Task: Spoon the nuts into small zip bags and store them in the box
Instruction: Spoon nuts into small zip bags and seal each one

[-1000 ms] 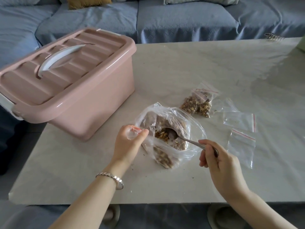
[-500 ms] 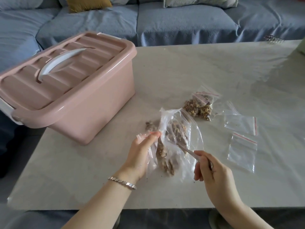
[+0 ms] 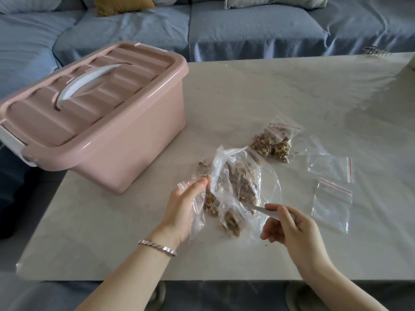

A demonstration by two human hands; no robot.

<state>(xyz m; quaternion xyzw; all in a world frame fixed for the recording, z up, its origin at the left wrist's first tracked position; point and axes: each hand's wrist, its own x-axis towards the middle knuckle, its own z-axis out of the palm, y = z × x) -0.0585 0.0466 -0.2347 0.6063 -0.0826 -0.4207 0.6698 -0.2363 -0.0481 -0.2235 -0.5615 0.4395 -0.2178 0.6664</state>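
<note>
A large clear plastic bag of nuts point(image 3: 238, 189) lies crumpled in the middle of the pale table point(image 3: 247, 90). My left hand point(image 3: 184, 205) pinches a small zip bag point(image 3: 197, 198) at its red-striped mouth, right beside the big bag. My right hand point(image 3: 289, 227) grips a metal spoon point(image 3: 267, 212) whose bowl is hidden inside the big bag. Two filled small bags of nuts point(image 3: 272, 142) lie behind. The pink box point(image 3: 94, 117) with a white handle stands closed at the left.
Empty zip bags with red strips lie at the right: one at the front point(image 3: 332, 203), one behind it point(image 3: 330, 167). A blue sofa point(image 3: 247, 28) runs along the far side of the table. Nut crumbs dot the tabletop.
The big bag's mouth has collapsed from wide open to crumpled. My left hand moved right with the small bag, up against the big bag. The spoon drew back toward the big bag's near edge.
</note>
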